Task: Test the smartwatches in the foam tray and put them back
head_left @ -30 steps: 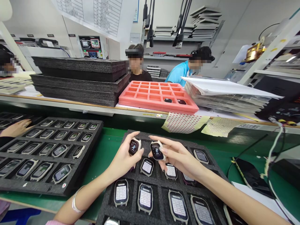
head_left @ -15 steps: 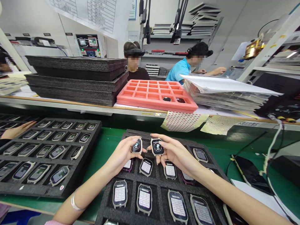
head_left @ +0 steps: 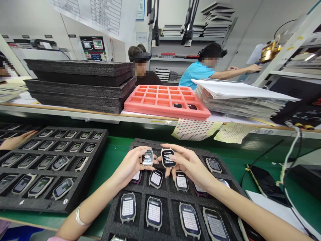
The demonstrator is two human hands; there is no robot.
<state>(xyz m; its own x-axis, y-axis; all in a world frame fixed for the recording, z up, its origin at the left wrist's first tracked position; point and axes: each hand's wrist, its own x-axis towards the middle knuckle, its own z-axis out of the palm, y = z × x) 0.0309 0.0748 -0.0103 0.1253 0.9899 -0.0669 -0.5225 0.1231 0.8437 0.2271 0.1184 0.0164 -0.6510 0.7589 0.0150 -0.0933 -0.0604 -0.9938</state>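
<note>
In my left hand (head_left: pixel 134 164) is a smartwatch body (head_left: pixel 147 157) without a strap, gripped at its edges with the lit screen facing me. My right hand (head_left: pixel 184 160) grips a second smartwatch body (head_left: pixel 168 158), a finger lying over the right side of its screen. Both screens show white lines of text on black. Beneath the hands lies a black foam tray (head_left: pixel 141 201) whose pockets hold several more watch bodies, such as a cream-rimmed watch (head_left: pixel 154 212) with a white grid on its display. Parts of the tray's far pockets are hidden by my hands.
To the left, another foam tray (head_left: pixel 82 180) holds several watches, with another person's hand (head_left: pixel 18 140) beside it. On the shelf stand stacked black foam sheets (head_left: pixel 80 82), a pink compartment tray (head_left: pixel 165 112) and piled papers (head_left: pixel 240 90). A phone (head_left: pixel 267 184) and cables lie right.
The two held watches' screens have switched from a watch face to lines of text. My hands have hardly moved. Behind the shelf, the person in blue has stretched an arm further right.
</note>
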